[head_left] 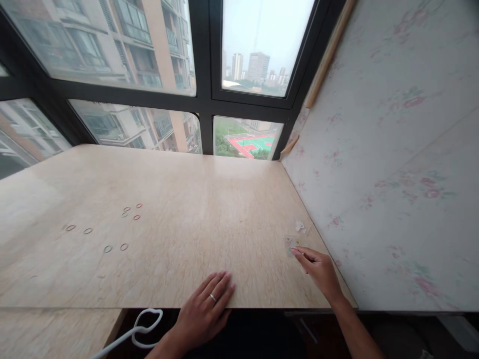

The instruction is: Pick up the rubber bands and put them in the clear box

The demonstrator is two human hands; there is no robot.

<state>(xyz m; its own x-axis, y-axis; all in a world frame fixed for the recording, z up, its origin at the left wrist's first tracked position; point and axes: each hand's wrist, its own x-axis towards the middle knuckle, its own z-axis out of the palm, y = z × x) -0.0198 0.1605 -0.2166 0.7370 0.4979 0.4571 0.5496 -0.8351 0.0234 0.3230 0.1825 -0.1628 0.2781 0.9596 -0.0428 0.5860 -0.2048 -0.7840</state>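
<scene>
My left hand (205, 305) rests flat on the front edge of the marble-patterned sill (209, 219), its fingers stretched out and a silver ring (213, 297) on one of them. On the right, my right hand (321, 273) has thumb and fingertips pinched together over a small clear plastic bag (288, 240). Tiny coloured items show inside the bag. What the fingertips pinch is too small and covered to make out. Several thin rings or bands lie apart on the left, including a red one (136, 217) and a dark one (108, 249).
Just behind the bag lies a small white crumpled piece (300, 226). A flowered wall (392, 164) borders the sill on the right; dark-framed windows (205, 107) stand at the back. A white looped cable (129, 333) hangs below the front edge.
</scene>
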